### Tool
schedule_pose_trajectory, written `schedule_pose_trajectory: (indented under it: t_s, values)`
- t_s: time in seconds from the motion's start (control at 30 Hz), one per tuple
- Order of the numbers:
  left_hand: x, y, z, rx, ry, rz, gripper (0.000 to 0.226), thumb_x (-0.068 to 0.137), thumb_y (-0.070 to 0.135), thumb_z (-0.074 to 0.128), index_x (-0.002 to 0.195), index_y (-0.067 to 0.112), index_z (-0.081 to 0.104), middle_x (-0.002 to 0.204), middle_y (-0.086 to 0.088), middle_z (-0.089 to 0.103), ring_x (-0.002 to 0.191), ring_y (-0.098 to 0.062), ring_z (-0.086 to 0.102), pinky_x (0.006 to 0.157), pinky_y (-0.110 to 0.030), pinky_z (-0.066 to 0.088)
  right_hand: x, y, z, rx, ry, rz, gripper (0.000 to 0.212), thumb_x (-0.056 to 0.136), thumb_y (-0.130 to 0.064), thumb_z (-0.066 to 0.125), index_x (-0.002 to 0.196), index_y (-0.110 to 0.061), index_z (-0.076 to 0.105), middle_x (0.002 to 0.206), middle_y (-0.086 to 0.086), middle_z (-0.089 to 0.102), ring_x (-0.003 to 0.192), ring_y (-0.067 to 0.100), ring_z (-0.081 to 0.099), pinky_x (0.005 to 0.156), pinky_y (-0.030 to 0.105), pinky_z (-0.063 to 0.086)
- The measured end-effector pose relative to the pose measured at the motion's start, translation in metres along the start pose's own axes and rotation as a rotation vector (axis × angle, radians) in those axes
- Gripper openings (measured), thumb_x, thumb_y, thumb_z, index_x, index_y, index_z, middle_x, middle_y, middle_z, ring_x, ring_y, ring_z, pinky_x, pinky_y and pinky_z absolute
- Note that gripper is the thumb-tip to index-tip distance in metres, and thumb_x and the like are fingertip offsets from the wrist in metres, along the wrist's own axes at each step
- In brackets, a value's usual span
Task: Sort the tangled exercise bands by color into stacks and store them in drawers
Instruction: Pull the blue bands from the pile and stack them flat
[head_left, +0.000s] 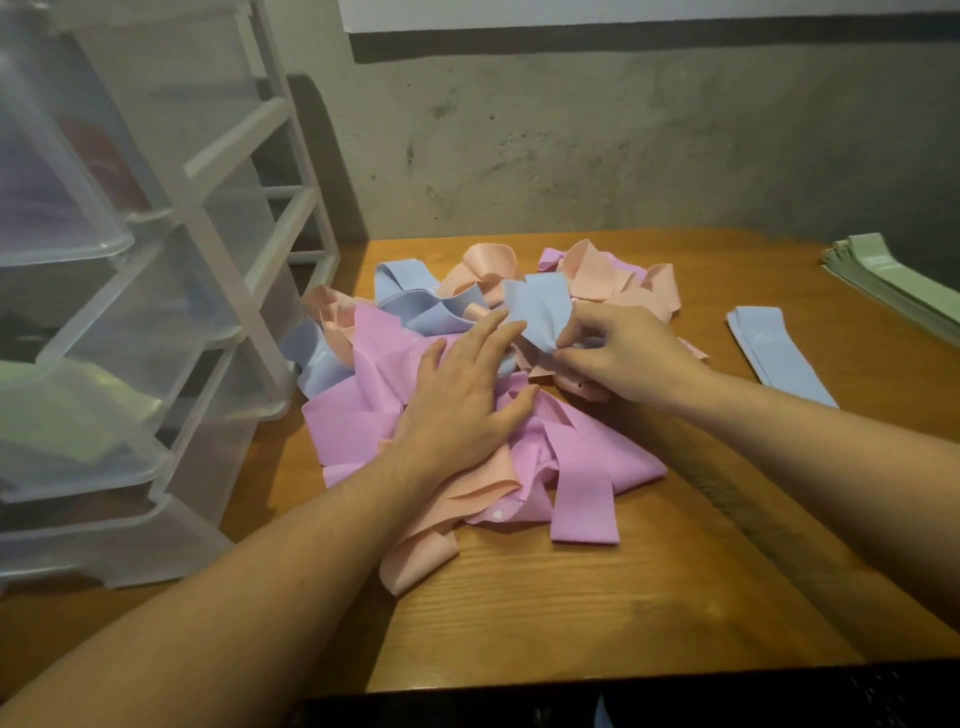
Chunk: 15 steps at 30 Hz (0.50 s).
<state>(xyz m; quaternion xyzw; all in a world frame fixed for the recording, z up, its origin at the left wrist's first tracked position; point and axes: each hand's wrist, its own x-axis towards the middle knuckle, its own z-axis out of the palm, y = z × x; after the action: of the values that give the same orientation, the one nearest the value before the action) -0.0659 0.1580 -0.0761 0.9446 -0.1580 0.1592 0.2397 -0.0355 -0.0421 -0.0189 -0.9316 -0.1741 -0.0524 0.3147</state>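
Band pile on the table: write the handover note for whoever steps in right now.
Left hand: open, pressing flat on the tangled pile of pink, peach and blue bands.
Right hand: fingers pinch a blue band at the pile's top.
Done: blue stack and green stack lie sorted to the right.
Left: free the pinched band, add it to the blue stack, sort the remaining pink, peach and blue, then load the drawer unit on the left.

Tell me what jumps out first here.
The tangled pile of pink, peach and blue bands fills mid-table. The left hand presses it flat while the right hand pinches a blue band. Sorted blue stack and green stack lie at right.
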Motion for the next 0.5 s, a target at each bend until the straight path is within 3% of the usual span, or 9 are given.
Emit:
schedule_pose_trajectory:
  t_s: [0.13,0.3,0.4,0.5]
  values:
    - [-0.002,0.0,0.0,0.044,0.004,0.061,0.065,0.096,0.054,0.053,0.153,0.038,0.026,0.164,0.013,0.023,0.148,-0.008,0.023,0.123,-0.05,0.015,-0.022,-0.01,-0.011,0.032,-0.052,-0.052,0.004,0.086,-0.018,0.076,0.086,-0.017,0.072,0.087,-0.009,0.069,0.088,0.01,0.061,0.078,0.031,0.054]
    - [-0.004,0.002,-0.002,0.04,-0.017,0.149,0.056,0.096,0.046,0.052,0.149,0.036,0.039,0.155,0.013,0.042,0.143,-0.007,0.033,0.121,-0.052,0.016,-0.044,-0.019,-0.024,0.195,-0.125,-0.095,0.007,0.083,-0.009,0.078,0.082,-0.011,0.072,0.08,-0.008,0.069,0.077,0.0,0.061,0.069,0.013,0.049]
    - [-0.005,0.002,-0.002,0.077,0.003,0.203,0.044,0.096,0.047,0.044,0.136,0.032,0.053,0.139,0.013,0.057,0.135,-0.009,0.043,0.12,-0.051,0.016,-0.052,-0.018,-0.029,0.283,-0.116,-0.084,0.011,0.082,-0.01,0.08,0.079,-0.01,0.07,0.086,-0.004,0.069,0.082,0.001,0.062,0.072,0.014,0.049]
    - [-0.006,0.002,-0.002,0.103,0.051,0.263,0.035,0.097,0.044,0.049,0.128,0.029,0.058,0.13,0.01,0.061,0.13,-0.012,0.047,0.117,-0.043,0.022,-0.061,-0.017,-0.032,0.384,-0.111,-0.048,0.013,0.084,-0.013,0.078,0.081,-0.006,0.068,0.1,-0.003,0.072,0.094,0.004,0.066,0.082,0.017,0.052]
